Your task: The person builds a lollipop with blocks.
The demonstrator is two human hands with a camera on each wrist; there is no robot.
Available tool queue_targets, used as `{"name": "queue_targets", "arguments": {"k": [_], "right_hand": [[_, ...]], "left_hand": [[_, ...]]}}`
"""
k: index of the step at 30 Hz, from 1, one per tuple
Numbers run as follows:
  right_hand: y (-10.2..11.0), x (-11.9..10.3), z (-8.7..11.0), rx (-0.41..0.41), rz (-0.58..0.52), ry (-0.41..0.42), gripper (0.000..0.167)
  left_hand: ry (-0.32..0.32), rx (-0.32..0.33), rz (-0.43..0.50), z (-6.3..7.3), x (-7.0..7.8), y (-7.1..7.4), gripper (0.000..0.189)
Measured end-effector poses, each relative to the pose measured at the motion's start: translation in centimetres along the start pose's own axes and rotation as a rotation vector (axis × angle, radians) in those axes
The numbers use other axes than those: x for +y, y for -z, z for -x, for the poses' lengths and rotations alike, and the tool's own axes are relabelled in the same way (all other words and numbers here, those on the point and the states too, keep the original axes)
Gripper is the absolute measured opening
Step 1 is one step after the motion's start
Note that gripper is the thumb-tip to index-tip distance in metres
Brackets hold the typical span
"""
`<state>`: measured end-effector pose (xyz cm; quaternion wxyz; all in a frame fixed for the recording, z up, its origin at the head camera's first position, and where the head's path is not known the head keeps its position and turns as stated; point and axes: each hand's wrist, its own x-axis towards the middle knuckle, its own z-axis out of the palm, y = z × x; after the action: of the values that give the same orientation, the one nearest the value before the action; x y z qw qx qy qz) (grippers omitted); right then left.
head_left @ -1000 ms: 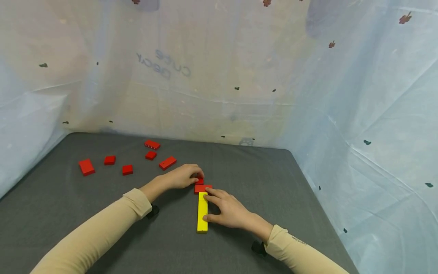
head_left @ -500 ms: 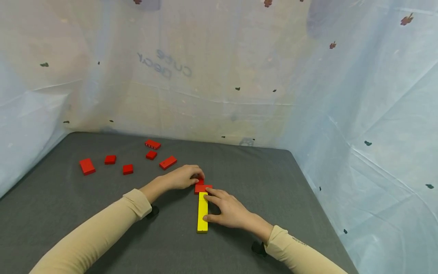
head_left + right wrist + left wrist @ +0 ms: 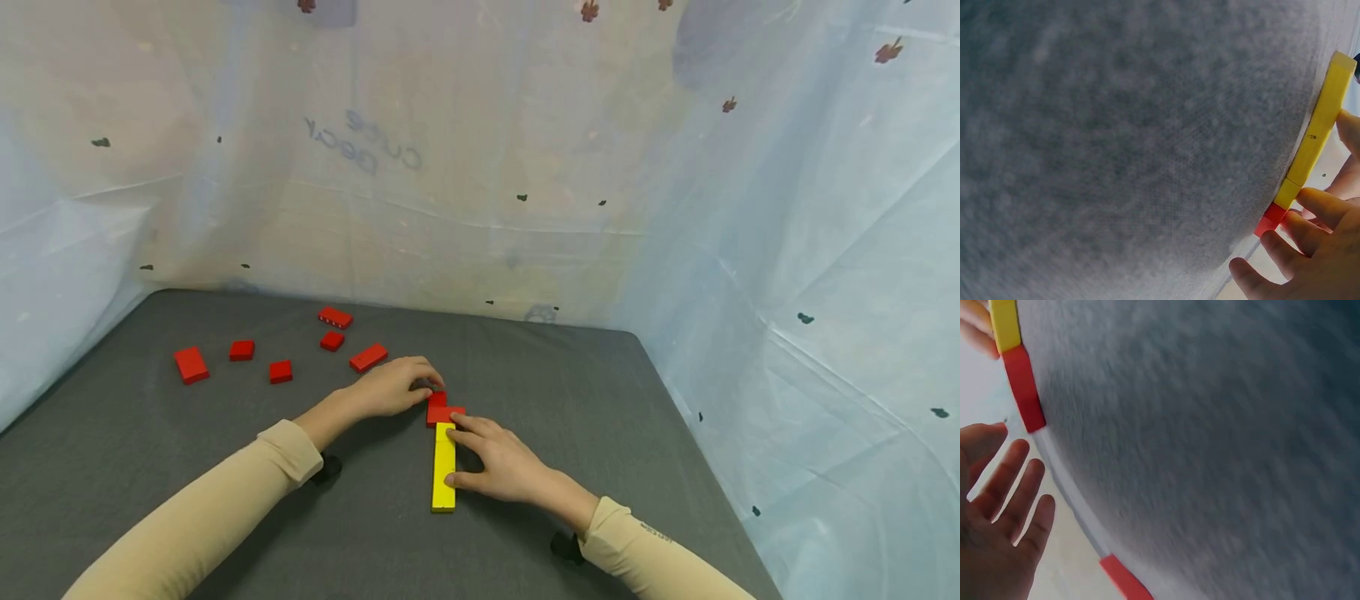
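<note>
A long yellow block (image 3: 443, 483) and a short yellow one (image 3: 1287, 193) lie end to end on the grey table. Across their far end sits an oblong red block (image 3: 440, 415), with a small red block (image 3: 437, 400) just beyond its left half. My left hand (image 3: 392, 387) hovers at that small block's far left, thumb and fingers apart with nothing between them in the left wrist view. My right hand (image 3: 498, 458) rests along the row's right side, its thumb on the long yellow block and other fingertips at the short yellow and red blocks.
Several loose red blocks lie at the table's back left, among them an oblong block (image 3: 368, 357), a small square block (image 3: 281, 372) and a larger block (image 3: 191, 365). A translucent plastic sheet (image 3: 450, 167) walls the table (image 3: 570, 375) at the back and sides.
My left hand has loosened from the small red block and drawn slightly to the left, so more of that block shows. The right hand has kept its place on the row.
</note>
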<state>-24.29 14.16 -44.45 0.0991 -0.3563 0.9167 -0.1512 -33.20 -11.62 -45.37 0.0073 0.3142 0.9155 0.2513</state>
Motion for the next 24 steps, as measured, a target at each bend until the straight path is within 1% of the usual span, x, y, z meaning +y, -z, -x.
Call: {"name": "queue_targets", "arguments": {"k": [5,8,11,15,19,21,24], "right_hand": [[-0.1,-0.1,0.1,0.000,0.003,-0.010,0.070],[-0.2,0.0,0.1,0.000,0.000,-0.014,0.071],[-0.2,0.1,0.1,0.000,-0.004,-0.013,0.071],[-0.2,0.2,0.2,-0.001,-0.008,-0.011,0.071],[-0.1,0.1,0.2,-0.003,-0.011,-0.009,0.070],[-0.1,0.1,0.2,-0.005,-0.012,-0.009,0.070],[0.0,0.0,0.1,-0.004,-0.010,-0.005,0.070]], "left_hand": [[0.029,0.112,0.035,1.0,-1.6,1.5,0.025],[0.062,0.156,0.042,1.8,-2.8,2.7,0.025],[0.094,0.187,0.037,2.8,-4.5,4.1,0.025],[0.161,0.200,0.013,4.3,-6.8,6.0,0.027],[0.241,0.205,-0.008,5.7,-9.0,7.7,0.028],[0.273,0.207,-0.014,6.3,-10.0,8.4,0.028],[0.316,0.201,-0.021,6.9,-11.4,9.0,0.028]]}}
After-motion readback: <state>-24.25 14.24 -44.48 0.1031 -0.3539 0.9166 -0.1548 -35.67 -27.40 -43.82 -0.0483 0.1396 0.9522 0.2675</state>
